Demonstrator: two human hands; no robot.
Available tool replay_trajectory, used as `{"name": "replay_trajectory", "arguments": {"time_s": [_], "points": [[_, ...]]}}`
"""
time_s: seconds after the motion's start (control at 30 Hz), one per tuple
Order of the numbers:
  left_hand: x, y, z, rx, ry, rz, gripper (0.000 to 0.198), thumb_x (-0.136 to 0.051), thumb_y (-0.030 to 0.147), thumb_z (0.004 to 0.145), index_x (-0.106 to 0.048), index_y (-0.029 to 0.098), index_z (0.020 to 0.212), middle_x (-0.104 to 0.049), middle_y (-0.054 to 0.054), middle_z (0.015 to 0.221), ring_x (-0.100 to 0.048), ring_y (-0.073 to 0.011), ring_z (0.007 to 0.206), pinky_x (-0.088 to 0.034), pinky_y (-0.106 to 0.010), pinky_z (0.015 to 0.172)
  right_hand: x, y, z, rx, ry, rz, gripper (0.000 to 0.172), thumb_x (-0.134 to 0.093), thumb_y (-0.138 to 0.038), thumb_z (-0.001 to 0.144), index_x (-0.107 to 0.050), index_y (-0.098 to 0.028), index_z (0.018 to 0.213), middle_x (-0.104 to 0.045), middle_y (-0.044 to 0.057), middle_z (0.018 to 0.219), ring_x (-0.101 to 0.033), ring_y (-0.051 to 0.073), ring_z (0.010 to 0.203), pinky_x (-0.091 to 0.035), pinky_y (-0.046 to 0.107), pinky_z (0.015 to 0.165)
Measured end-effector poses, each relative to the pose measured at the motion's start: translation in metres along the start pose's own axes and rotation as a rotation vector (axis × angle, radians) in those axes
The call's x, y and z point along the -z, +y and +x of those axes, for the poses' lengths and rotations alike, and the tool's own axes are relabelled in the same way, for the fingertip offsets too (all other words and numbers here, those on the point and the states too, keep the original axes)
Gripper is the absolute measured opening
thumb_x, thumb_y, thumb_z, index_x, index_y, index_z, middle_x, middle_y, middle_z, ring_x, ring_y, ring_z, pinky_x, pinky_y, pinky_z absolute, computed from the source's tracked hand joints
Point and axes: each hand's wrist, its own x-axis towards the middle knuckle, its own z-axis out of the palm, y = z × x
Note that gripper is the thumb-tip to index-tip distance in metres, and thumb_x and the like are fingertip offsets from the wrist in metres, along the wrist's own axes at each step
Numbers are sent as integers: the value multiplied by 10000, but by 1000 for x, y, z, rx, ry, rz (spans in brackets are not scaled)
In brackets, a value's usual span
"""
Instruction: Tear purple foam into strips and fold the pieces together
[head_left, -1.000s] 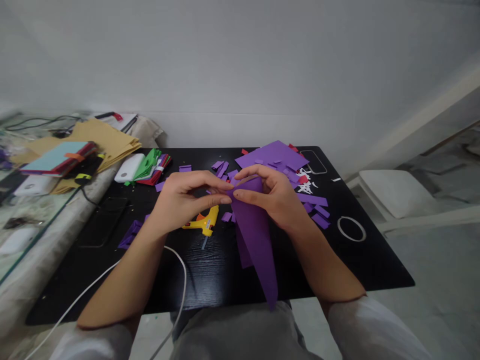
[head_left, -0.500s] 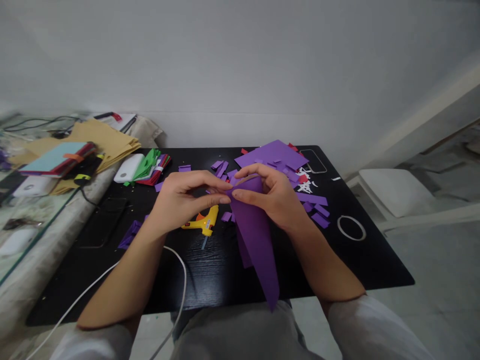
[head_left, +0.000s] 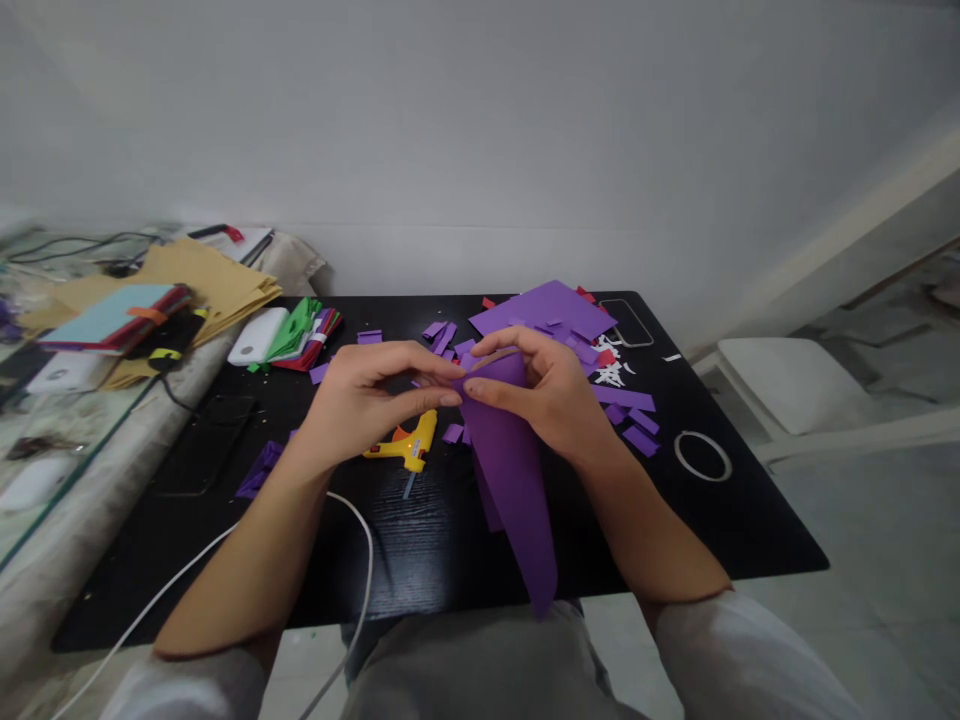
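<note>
Both hands meet over the middle of a black table [head_left: 420, 560]. My left hand [head_left: 360, 400] pinches the upper edge of a long purple paper cone [head_left: 514, 490] with thumb and fingers. My right hand [head_left: 547, 385] wraps round the same upper end from the other side. The cone's pointed tip hangs toward me past the table's front edge. A yellow glue gun [head_left: 409, 443] lies on the table just below my left hand, its white cord [head_left: 360, 560] trailing toward me.
Purple paper sheets and cut strips [head_left: 551, 310] litter the table behind my hands. A white ring [head_left: 703, 456] lies at the right. Green and red paper and a white case [head_left: 259, 335] sit at the back left. Brown envelopes [head_left: 202, 275] lie on the neighbouring surface.
</note>
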Motion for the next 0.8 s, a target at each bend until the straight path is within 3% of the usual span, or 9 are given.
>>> {"name": "replay_trajectory", "arguments": {"time_s": [0.27, 0.57, 0.8], "points": [[-1, 0, -1, 36, 9, -16, 186, -887, 227, 830, -846, 235, 1011, -841, -34, 902, -781, -146, 748, -625, -222, 698, 0, 1, 0, 28, 25, -67, 399, -933, -416, 728, -734, -227, 1018, -724, 8, 944, -649, 151, 781, -549, 290, 694], [0, 1, 0, 87, 20, 21, 192, -891, 353, 827, -851, 239, 976, -839, -51, 881, -781, -171, 753, -633, -257, 696, 0, 2, -1, 45, 50, -98, 404, -934, -443, 726, -736, -234, 1010, -728, 26, 1008, -657, 171, 841, -571, 310, 743], [-3, 4, 0, 104, 29, -3, 173, -892, 323, 825, -842, 227, 959, -834, -46, 878, -772, -164, 753, -623, -253, 706, 0, 3, 0, 48, 63, -98, 395, -941, -423, 723, -736, -236, 1004, -725, 23, 1002, -667, 177, 867, -575, 314, 762]]}}
